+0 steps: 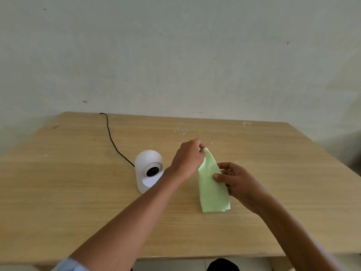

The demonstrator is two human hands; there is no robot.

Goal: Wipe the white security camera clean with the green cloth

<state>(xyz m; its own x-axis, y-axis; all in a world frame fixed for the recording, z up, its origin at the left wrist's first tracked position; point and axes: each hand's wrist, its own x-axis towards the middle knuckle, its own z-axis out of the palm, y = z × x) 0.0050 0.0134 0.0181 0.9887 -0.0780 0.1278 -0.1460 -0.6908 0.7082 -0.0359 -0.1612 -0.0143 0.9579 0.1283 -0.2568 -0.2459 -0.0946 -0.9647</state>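
The white security camera stands upright on the wooden table, its dark lens facing me. Just right of it, the light green cloth is folded into a long strip and held up off the table. My left hand pinches the cloth's top end, between the camera and the cloth. My right hand grips the cloth's right edge near the middle, thumb on its front. The cloth and the camera are apart.
A black cable runs from the back of the camera to the table's far left edge. A pale wall stands directly behind the table. The table's near edge lies close to my body.
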